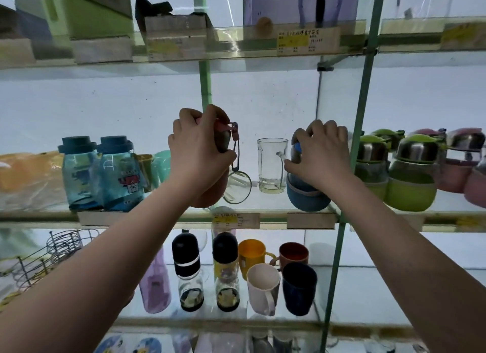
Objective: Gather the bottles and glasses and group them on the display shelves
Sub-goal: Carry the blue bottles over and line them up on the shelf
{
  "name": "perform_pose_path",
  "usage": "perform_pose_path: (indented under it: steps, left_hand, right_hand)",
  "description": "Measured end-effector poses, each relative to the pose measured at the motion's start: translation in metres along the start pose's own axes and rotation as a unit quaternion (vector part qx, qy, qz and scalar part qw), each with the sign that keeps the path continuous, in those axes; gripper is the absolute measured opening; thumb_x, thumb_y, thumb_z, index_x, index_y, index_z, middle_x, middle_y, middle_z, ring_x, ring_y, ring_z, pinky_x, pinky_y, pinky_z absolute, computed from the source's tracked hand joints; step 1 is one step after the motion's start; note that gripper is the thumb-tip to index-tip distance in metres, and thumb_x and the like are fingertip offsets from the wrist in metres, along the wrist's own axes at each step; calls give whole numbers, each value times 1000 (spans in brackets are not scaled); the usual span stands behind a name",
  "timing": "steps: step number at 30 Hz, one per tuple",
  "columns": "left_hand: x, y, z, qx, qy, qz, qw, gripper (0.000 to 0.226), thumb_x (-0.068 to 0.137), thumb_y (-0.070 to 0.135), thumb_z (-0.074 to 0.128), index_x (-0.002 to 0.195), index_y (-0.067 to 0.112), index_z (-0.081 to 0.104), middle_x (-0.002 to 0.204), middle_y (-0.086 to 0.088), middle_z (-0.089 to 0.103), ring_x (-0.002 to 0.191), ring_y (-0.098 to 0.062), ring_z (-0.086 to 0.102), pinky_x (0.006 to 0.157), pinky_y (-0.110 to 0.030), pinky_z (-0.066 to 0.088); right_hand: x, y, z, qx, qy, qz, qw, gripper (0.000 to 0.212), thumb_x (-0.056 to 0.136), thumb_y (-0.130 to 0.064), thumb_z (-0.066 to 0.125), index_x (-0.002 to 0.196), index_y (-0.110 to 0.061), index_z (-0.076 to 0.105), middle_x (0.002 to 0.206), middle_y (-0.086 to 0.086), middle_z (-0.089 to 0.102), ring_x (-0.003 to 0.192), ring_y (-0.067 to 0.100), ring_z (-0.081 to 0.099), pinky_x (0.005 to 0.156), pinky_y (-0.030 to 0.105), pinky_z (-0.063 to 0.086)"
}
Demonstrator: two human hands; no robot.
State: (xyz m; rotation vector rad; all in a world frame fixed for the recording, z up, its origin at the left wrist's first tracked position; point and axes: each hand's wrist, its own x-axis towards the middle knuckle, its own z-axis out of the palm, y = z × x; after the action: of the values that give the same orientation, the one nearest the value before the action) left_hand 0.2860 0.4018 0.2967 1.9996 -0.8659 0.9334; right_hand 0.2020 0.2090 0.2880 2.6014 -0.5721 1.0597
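Observation:
My left hand (196,153) grips the top of a pink round bottle (207,195) with a metal cap and a hanging strap, just above the middle glass shelf (184,216). My right hand (319,155) grips the top of a blue round bottle (305,197) that stands on the same shelf. Between them stands an empty clear glass mug (272,164), and a second clear glass (238,185) lies tipped beside the pink bottle. Green round bottles (410,176) and pink ones (462,163) stand to the right. Two blue plastic bottles (105,174) stand to the left.
Green metal uprights (360,116) frame the shelves. The lower shelf holds two black-capped bottles (186,274), a purple bottle (155,284), several coloured mugs (263,287) and a wire rack (52,255). Boxes and price tags sit on the top shelf (236,48).

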Motion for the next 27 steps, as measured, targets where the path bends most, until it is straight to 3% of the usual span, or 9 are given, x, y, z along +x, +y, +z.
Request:
perform_pose_path:
  steps: [6, 16, 21, 27]
  left_hand:
    - [-12, -7, -10, -44, -20, 15, 999, 49, 60, 16, 65, 107, 24, 53, 110, -7, 46, 105, -28, 43, 85, -46, 45]
    - [-35, -24, -34, -119, -26, 61, 991, 48, 58, 21, 62, 105, 24, 54, 107, -5, 43, 104, -29, 46, 82, -40, 45]
    - [-55, -29, -43, -185, -11, 97, 978, 45, 59, 20, 62, 103, 23, 55, 100, 6, 35, 106, -24, 46, 81, -31, 41]
    - [-69, -30, -47, -212, -55, 112, 969, 45, 62, 22, 64, 106, 23, 56, 106, -1, 41, 106, -25, 48, 87, -39, 45]
  right_hand:
    - [-14, -15, -12, 7, 3, 70, 998, 44, 82, -45, 58, 115, -16, 55, 112, 11, 57, 106, 32, 47, 88, 38, 31]
    - [-51, -58, -63, 58, 111, 103, 987, 43, 81, -40, 64, 116, -16, 60, 118, 9, 59, 114, 31, 45, 92, 38, 28]
    - [-71, -74, -84, 62, 120, 106, 985, 42, 79, -39, 67, 114, -15, 63, 114, 10, 62, 111, 34, 48, 93, 38, 29]
    - [-91, -83, -95, 44, 104, 110, 987, 43, 78, -41, 67, 113, -17, 63, 112, 8, 63, 110, 32, 48, 94, 38, 29]
